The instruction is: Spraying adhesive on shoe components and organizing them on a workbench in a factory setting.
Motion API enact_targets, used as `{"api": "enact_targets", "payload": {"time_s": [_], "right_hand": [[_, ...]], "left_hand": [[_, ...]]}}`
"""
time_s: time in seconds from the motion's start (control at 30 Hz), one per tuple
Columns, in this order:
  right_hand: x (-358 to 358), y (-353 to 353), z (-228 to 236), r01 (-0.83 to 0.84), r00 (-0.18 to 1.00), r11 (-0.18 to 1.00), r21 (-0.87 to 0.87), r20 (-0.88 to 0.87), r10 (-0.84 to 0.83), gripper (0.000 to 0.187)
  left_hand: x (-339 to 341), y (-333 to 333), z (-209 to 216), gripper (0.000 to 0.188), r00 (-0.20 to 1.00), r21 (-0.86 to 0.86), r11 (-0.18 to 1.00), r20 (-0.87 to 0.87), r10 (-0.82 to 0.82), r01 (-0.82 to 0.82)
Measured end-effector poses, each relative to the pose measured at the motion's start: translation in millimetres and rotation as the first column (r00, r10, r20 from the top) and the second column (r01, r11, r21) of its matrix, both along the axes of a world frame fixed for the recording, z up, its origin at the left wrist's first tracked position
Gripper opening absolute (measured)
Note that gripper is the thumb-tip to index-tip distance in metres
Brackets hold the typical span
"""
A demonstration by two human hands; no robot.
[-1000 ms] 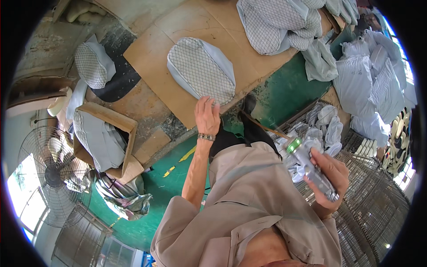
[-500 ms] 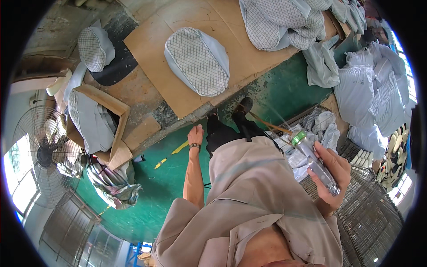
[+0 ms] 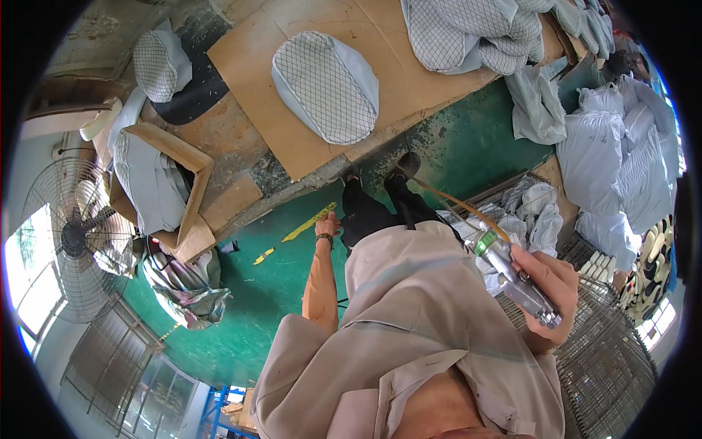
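Observation:
My right hand point(image 3: 550, 287) is wrapped around a silver metal spray gun point(image 3: 518, 282) with a green band. A brownish hose point(image 3: 468, 212) runs to its green-banded end. My left hand point(image 3: 328, 224) hangs beside my thigh with its fingers curled in, and nothing shows in it. In front of me, on a flat cardboard sheet point(image 3: 252, 88), lies a rounded white fabric piece point(image 3: 325, 84) with a dark grid pattern and pale side edges. Neither hand touches it.
More grid-patterned pieces point(image 3: 468, 33) are heaped at the far right of the bench. A cardboard box point(image 3: 191, 157) of pale pieces and a fan point(image 3: 73, 234) stand left. White sacks point(image 3: 596, 146), a wire rack point(image 3: 607, 358) and loose white fabric point(image 3: 541, 212) are on the right.
The thin spray streak at the gun's tip is gone. My right hand has tilted the gun slightly and the hose now bows higher. The bench has shifted upward in view; the fabric piece stays on the cardboard.

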State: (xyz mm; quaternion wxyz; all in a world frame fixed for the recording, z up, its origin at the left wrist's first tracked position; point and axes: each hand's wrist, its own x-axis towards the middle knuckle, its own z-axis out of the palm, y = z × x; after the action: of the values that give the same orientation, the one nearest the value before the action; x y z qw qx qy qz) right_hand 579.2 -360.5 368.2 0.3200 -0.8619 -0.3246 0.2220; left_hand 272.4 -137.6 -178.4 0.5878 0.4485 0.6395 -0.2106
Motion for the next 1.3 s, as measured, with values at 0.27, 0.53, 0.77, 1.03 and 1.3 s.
{"api": "enact_targets", "payload": {"time_s": [0.27,0.53,0.77,1.03,1.3], "right_hand": [[3,-3,-1,-0.002,1.000,1.000,-0.003,0.010,0.002,0.055],[8,-2,2,-0.067,0.998,0.998,-0.017,0.003,0.067,0.051],[12,-14,12,-0.032,0.999,0.990,-0.138,-0.022,0.029,0.055],[14,-14,25,0.052,0.998,0.979,-0.199,-0.032,-0.060,0.059],[14,-10,18,0.135,0.991,0.980,-0.149,-0.004,-0.137,0.057]], "left_hand": [[10,5,-17,0.040,0.997,0.008,0.999,0.061,0.050,-0.050],[11,5,-22,0.036,0.997,0.015,0.998,0.047,0.056,-0.057],[12,8,-23,0.040,0.996,-0.007,0.998,0.063,0.057,-0.057],[20,11,-20,0.038,0.995,-0.011,0.997,0.059,0.078,-0.077],[26,14,-11,0.038,0.992,0.009,0.994,0.070,0.107,-0.108]]}}
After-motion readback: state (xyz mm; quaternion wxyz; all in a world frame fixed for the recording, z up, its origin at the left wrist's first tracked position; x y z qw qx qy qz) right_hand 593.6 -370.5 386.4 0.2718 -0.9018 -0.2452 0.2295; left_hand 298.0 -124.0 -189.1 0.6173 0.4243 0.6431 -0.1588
